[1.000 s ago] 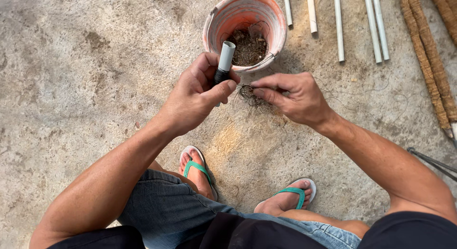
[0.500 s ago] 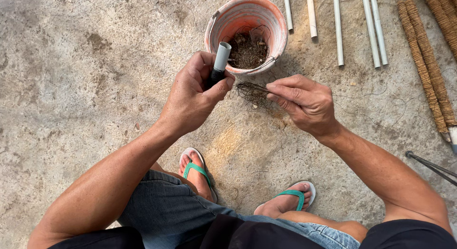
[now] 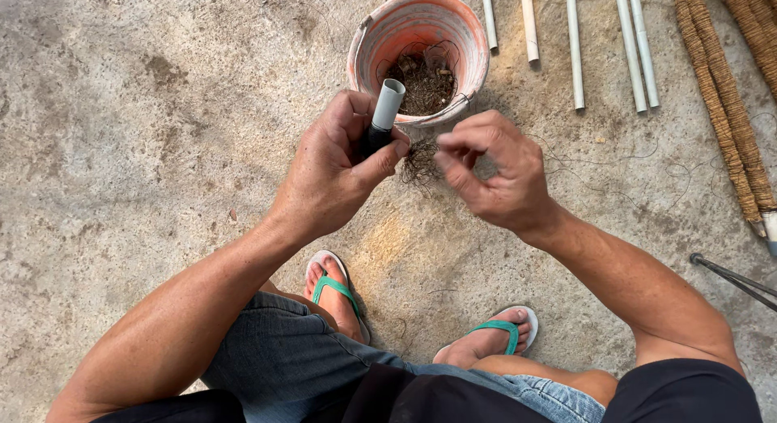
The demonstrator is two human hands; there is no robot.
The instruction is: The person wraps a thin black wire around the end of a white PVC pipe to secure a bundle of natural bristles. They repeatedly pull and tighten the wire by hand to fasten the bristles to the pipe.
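One short grey pipe [image 3: 387, 107] is kept clenched in the left hand [image 3: 336, 168], its long axis nearly upright in front of the bucket [image 3: 368, 46], while a fibre tuft [image 3: 421, 160] just beside it is pinched by the right hand [image 3: 494, 176].

Orange bucket [image 3: 368, 46], grey-white pipe [image 3: 388, 104], green flip-flops [image 3: 336, 289], brown fibre [image 3: 419, 162].

The lower part of the pipe [image 3: 387, 107] is hidden inside the left hand [image 3: 336, 168]. The white pipes [image 3: 573, 42] and fibre-wrapped poles [image 3: 724, 107] are cut off by the top edge. The bucket's contents [image 3: 421, 83] cannot be identified.
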